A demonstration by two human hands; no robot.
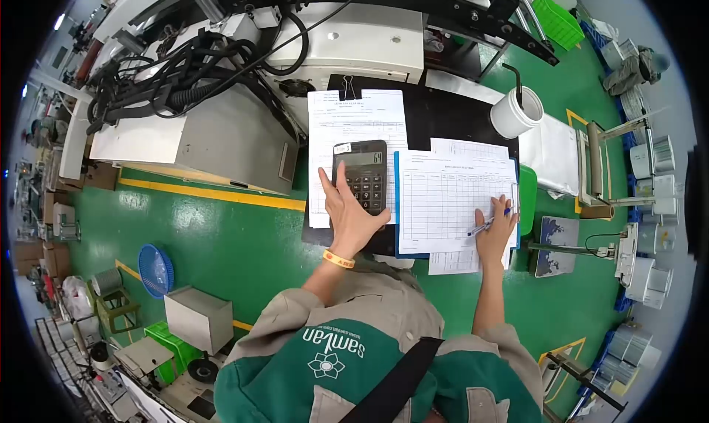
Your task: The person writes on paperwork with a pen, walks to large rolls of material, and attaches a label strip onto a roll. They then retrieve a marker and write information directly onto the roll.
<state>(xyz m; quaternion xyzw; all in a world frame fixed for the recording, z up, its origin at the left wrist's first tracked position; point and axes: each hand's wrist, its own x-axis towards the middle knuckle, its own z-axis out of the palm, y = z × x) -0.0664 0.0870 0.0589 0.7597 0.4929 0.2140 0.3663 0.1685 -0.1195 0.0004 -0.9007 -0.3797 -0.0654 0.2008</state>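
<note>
My left hand [350,215] is wrapped round the lower part of a black calculator [377,183], thumb and fingers along its sides. The calculator's display reads 64, and it lies over a printed sheet [325,124] held by a black binder clip [350,87]. My right hand [496,231] rests on a form with a printed grid [436,201], with a pen [480,229] between its fingers. That form lies on a blue clipboard or folder [397,201], and further sheets stick out above and below it.
A white bucket [509,117] with a dark bent rod in it stands at the black table's [436,109] back right. Machine housing with black cables [199,76] is at the left. A blue basket [156,270] sits on the green floor.
</note>
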